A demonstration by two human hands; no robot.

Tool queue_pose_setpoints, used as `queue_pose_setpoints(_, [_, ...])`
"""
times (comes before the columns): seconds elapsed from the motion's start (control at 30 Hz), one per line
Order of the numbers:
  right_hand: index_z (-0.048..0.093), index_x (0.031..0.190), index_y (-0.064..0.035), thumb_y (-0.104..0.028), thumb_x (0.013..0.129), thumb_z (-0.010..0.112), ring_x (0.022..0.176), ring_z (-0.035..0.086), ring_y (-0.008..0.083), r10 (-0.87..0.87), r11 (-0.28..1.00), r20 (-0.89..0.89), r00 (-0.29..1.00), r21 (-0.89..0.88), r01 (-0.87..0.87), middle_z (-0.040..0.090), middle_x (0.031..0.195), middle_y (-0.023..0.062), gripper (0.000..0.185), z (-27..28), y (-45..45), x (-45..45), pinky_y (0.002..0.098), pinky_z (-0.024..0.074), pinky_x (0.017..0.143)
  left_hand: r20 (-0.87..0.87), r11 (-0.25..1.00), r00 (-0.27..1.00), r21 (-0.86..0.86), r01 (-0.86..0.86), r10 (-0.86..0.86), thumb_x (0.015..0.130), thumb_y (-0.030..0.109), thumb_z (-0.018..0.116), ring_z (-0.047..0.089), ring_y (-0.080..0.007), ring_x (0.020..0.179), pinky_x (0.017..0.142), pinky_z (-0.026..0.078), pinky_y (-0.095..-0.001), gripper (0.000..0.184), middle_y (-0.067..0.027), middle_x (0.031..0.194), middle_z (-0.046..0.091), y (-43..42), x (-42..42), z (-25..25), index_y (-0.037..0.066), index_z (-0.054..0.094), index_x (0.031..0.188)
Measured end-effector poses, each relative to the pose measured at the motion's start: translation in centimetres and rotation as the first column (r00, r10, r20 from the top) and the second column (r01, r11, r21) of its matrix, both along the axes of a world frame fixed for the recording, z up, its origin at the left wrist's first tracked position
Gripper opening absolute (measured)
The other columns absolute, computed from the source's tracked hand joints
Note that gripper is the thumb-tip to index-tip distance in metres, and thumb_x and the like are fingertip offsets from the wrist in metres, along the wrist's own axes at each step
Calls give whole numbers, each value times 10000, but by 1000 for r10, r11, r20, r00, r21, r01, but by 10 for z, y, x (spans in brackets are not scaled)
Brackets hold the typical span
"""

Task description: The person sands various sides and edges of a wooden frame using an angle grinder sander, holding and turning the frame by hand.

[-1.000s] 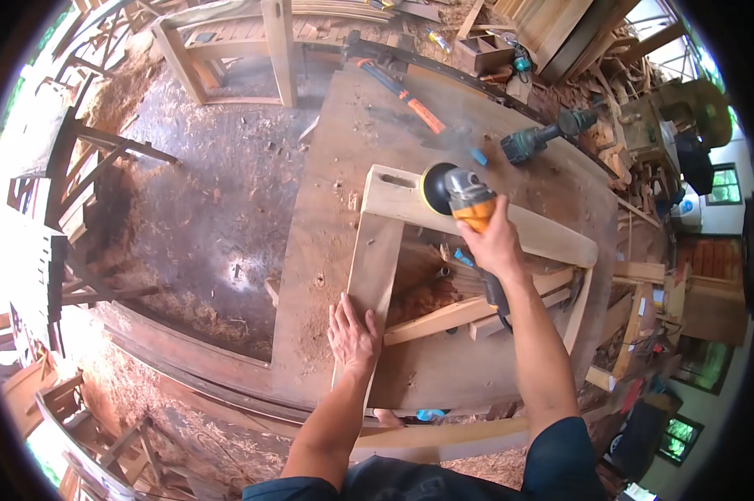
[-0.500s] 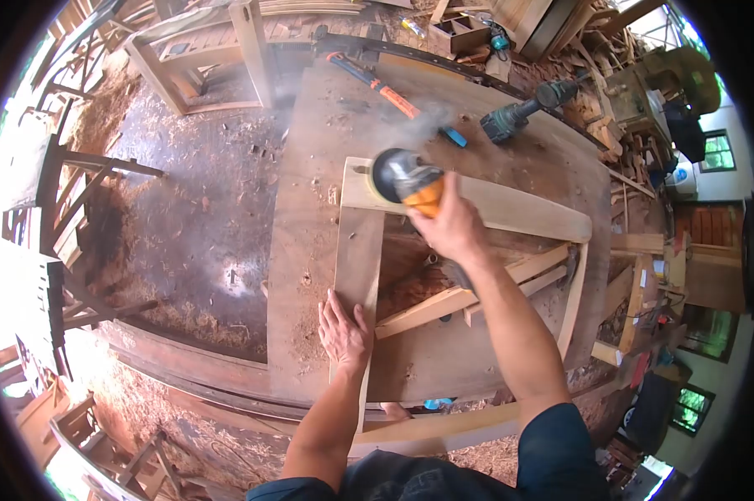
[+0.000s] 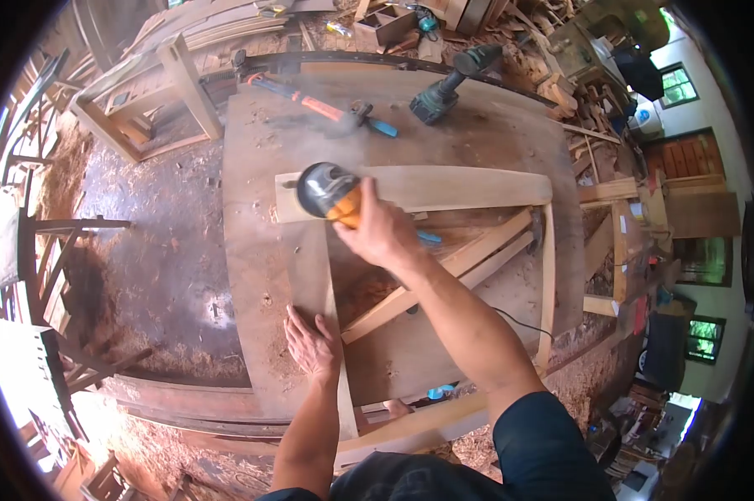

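My right hand [image 3: 381, 235] is closed around an orange-and-black angle grinder [image 3: 342, 202] with a round disc. Its disc sits over the upper left corner of a pale wooden frame [image 3: 452, 189], where two members meet; exact contact is blurred. Fingers spread, my left hand [image 3: 313, 344] lies flat at the frame's left member [image 3: 312, 259], lower down. Two slanting wooden bars [image 3: 443, 275] cross the inside of the frame.
Beyond the frame on the plywood board [image 3: 252, 184] lie a hammer [image 3: 322, 108] with an orange handle part and a green cordless drill [image 3: 435, 100]. A small wooden frame [image 3: 189, 88] stands at the back left. A dark cord [image 3: 523, 321] runs near the right side.
My view has shifted, so the scene sits further left. The grinder stays near the same corner in my right hand. My left hand remains flat beside the left member.
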State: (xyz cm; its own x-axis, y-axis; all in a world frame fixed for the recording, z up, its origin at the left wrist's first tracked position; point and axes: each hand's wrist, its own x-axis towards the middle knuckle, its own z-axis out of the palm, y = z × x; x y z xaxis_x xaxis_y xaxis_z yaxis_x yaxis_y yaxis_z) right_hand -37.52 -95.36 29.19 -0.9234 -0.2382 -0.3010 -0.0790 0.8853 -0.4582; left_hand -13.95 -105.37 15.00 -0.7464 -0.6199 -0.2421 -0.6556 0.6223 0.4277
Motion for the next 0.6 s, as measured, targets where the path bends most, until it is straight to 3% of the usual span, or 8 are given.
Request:
queue_pose_setpoints(0.27, [394,1256,-54,-412,845,760,998,690,475,-467,882,-104,878,7,471,686,1082,305,656,-15,207,-24,538,555,833,38,999,999,-42,-3,4,1019,427,492,431,-377,1395,1122,362,-495,704,-216,1484,478,1,1,-6,51,300,1582])
queue_pose_setpoints(0.37, [384,1262,-56,-421,844,764,1007,684,483,-418,908,-120,901,-40,416,685,1090,311,673,-18,199,-21,539,554,836,32,999,999,-51,4,-3,1020,434,491,415,-372,1418,1119,366,-496,705,-211,1506,464,1,3,-6,56,299,1584])
queue_pose_setpoints(0.6, [355,1258,-49,-372,876,729,864,698,501,-109,993,-16,994,-55,108,701,918,308,624,-1,41,-11,565,567,754,33,999,999,-45,12,-10,1034,447,450,443,-422,1380,1129,364,-510,703,-281,1492,449,3,-1,6,54,279,1591])
